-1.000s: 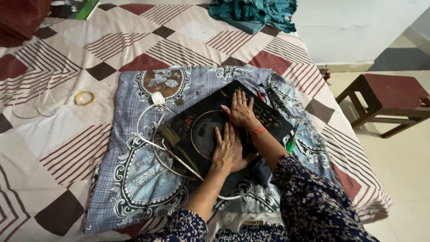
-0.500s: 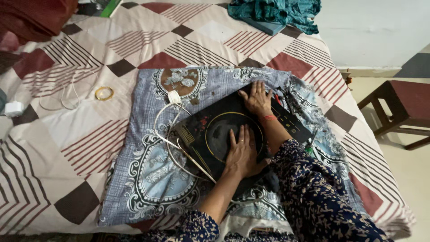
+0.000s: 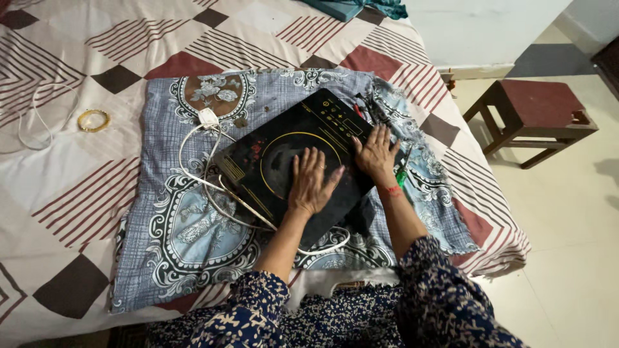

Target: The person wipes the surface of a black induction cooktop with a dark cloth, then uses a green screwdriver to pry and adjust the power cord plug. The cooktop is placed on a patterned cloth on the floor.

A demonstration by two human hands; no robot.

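Pressing both hands flat on the black cooktop (image 3: 293,158), I hold it down on the blue cloth (image 3: 187,225) on the bed (image 3: 71,187). A second ago my left hand (image 3: 311,182) sat nearer the middle ring and my right hand (image 3: 376,153) was up by the far buttons. Now my left hand lies on the right part of the gold ring and my right hand has slid to the right edge of the cooktop. Both hands are spread wide, fingers straight, gripping nothing, just pushing on the glass. I think this means I am feeling along the top or steadying it, not lifting it yet.

My head has moved too, so I see more floor now. The white cord (image 3: 213,180) loops on the left side of the cooktop, and its plug (image 3: 207,117) lies on the far part of the cloth. A green tool (image 3: 402,175) peeks out just beside my right wrist. A yellow ring (image 3: 94,120) lies far left on the bed. A brown stool (image 3: 535,116) stands on the floor to the right.
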